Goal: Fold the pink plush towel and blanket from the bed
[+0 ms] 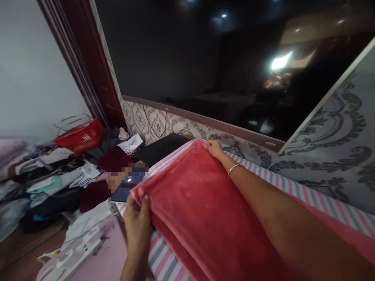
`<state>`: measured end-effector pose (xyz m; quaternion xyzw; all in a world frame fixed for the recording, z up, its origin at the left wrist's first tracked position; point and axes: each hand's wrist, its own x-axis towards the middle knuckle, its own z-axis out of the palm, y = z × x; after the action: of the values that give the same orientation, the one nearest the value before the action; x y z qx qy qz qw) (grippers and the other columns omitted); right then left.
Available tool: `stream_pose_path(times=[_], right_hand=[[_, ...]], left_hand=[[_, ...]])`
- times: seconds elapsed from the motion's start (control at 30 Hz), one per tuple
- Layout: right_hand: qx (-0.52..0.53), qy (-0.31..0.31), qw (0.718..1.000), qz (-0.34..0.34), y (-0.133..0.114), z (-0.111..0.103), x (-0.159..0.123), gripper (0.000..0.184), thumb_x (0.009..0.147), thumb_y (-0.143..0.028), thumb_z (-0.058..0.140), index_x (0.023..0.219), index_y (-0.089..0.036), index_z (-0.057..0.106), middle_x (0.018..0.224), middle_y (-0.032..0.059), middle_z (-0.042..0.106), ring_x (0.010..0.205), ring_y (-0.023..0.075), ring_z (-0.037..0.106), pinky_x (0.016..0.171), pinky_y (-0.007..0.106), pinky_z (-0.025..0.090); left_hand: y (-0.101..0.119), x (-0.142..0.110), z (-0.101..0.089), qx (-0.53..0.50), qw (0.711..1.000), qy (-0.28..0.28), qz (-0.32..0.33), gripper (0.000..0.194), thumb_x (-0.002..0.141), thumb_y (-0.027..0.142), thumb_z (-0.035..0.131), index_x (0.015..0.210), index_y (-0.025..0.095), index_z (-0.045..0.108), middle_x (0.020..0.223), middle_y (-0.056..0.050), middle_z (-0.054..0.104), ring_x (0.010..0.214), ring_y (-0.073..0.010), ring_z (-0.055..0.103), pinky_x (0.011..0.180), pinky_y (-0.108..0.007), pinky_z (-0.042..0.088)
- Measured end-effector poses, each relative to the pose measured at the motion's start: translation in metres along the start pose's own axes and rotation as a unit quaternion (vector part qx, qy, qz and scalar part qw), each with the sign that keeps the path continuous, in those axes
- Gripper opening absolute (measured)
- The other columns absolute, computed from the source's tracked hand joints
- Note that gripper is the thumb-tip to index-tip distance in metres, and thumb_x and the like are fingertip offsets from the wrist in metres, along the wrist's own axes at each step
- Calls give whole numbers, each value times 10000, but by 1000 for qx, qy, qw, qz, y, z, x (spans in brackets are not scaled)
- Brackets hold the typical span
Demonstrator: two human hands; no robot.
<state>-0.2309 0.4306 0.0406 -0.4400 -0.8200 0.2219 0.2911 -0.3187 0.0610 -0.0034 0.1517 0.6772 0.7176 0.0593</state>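
A red plush blanket (211, 195), folded in layers, stretches from the middle of the view toward me. My left hand (137, 214) pinches its near left corner between thumb and fingers. At the far corner, my right hand (216, 150) is closed on the blanket's edge, with a bracelet on that wrist. Under the blanket lies a pink, grey and white striped cloth (166, 255), which also shows along the wall side. Just beyond my left hand is a dark, flat, shiny object (129, 185), partly blurred out.
A large black television screen (190, 58) hangs on the patterned wall. Heaped clothes (58, 179) and a red plastic basket (82, 136) lie at the left. A white power strip (79, 253) with cords rests on a pink surface (113, 249). A black box-like object (164, 148) stands behind the blanket.
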Motion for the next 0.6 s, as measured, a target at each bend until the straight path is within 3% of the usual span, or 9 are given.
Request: stream_pose_path(times=[0.07,0.13,0.27,0.4,0.5,0.6], right_hand=[[-16,-37,999,-12,7,9,-10,108,781,-186,674,673,-181,668,683,4,647,730,186,583,655,252,411],[-27,-60,997,-25,12,14,-17,76,817,-188,655,767,-178,712,798,29,702,796,195,612,713,258,440],[-50,-90,994,-44,17,1,-18,175,903,-219,581,973,-188,738,1030,63,731,939,205,637,844,273,462],[-85,-130,988,-17,37,-37,-36,266,950,-284,536,763,-178,693,863,66,720,838,209,632,779,270,468],[-99,-148,984,23,65,-78,-72,363,991,-363,475,737,-177,658,800,50,696,754,194,615,685,258,460],[-111,-153,980,64,95,-130,-114,347,982,-383,486,767,-179,667,818,37,704,735,189,622,661,254,468]], left_hand=[[-4,3,0,28,1000,8,-2,330,767,476,682,967,216,641,862,0,663,829,-201,617,769,-319,485],[-6,4,-1,48,999,22,8,311,769,476,655,942,221,614,848,7,647,806,-196,601,762,-329,473],[-2,6,1,70,996,43,23,309,746,459,645,927,224,559,821,21,600,779,-190,577,742,-334,462],[4,6,3,57,997,35,30,335,739,397,647,999,223,526,862,21,577,790,-181,574,771,-336,482],[6,7,5,77,994,38,66,328,736,339,639,1011,220,506,892,16,555,847,-186,576,852,-355,489],[2,11,6,72,992,35,97,339,728,301,626,1025,222,485,913,13,534,884,-193,573,922,-388,484]])
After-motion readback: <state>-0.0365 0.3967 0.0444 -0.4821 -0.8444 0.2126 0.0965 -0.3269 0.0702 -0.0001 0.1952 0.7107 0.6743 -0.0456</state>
